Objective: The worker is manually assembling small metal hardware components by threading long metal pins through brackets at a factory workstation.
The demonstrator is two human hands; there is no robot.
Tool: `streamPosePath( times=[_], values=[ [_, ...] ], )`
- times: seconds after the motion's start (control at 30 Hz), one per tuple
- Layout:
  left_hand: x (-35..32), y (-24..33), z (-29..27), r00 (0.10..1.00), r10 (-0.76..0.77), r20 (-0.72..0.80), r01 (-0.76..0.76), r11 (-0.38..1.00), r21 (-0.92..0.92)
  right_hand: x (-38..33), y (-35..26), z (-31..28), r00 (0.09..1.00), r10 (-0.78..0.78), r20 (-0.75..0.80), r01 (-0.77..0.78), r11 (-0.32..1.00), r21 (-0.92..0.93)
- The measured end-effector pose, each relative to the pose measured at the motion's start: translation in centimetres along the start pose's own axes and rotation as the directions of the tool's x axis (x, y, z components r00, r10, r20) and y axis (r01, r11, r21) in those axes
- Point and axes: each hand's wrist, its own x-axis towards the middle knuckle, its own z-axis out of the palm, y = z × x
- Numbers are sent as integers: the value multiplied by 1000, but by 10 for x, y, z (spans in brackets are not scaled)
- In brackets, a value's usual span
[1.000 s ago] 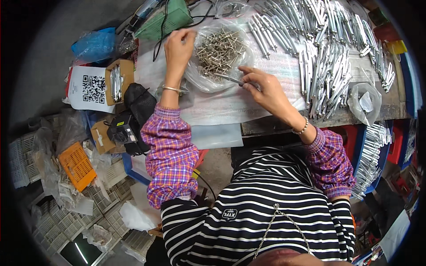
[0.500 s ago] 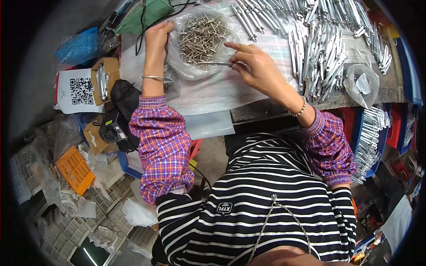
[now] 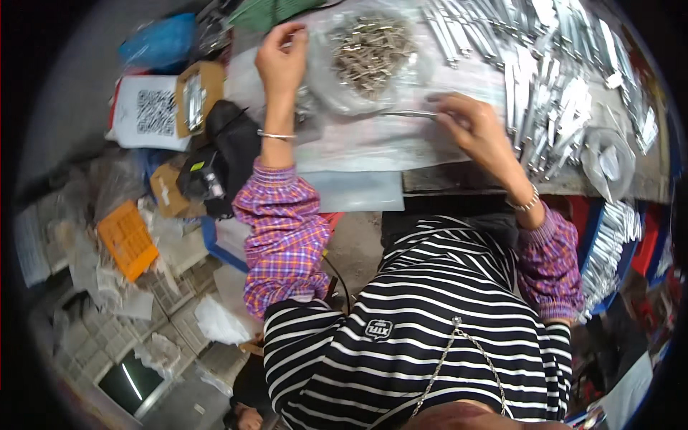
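My right hand point(image 3: 474, 127) is closed on slim metal tweezers point(image 3: 410, 113), their tip pointing left just below the near rim of a clear plastic bag point(image 3: 347, 104). The bag stands open on the table and is filled with small silvery, pin-like metal pieces point(image 3: 373, 54). Just left of the bag is my left hand point(image 3: 283, 61), raised with its thumb and fingers curled together. Whatever it pinches, if anything, is too small to make out. Right of my right hand lie many long, thin metal strips point(image 3: 545, 107) in piles.
A small plastic bag point(image 3: 608, 161) sits near the table's right edge. At left are an open cardboard box of metal parts point(image 3: 192, 104), a sheet with a square code point(image 3: 147, 111) and a black device point(image 3: 204, 179). A blue bin of metal strips point(image 3: 609, 251) stands lower right.
The tweezers have come away from the pieces in the bag as my right hand drew back toward me. My left hand has parted from the bag's left side. The whole view has shifted.
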Motion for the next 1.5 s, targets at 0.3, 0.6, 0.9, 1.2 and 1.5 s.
streamPosePath(
  times=[0.3,0.6,0.9,1.2,1.5],
  values=[
    [-94,31,-82,934,-336,126,357,902,-245,-45,-4,-16,987,153,-56,-155,987,-41],
    [-113,17,-41,988,-43,150,-35,875,482,-50,-1,-8,979,-38,-200,-18,963,-267],
    [-116,16,-42,995,-56,79,24,936,351,-49,-11,-22,935,350,64,-306,698,648],
    [-117,22,-47,990,-68,124,19,932,363,-42,-7,-21,927,350,135,-363,744,561],
    [-117,23,-44,975,43,219,-157,831,533,-23,-12,2,992,-42,117,65,978,-198]
  ],
)
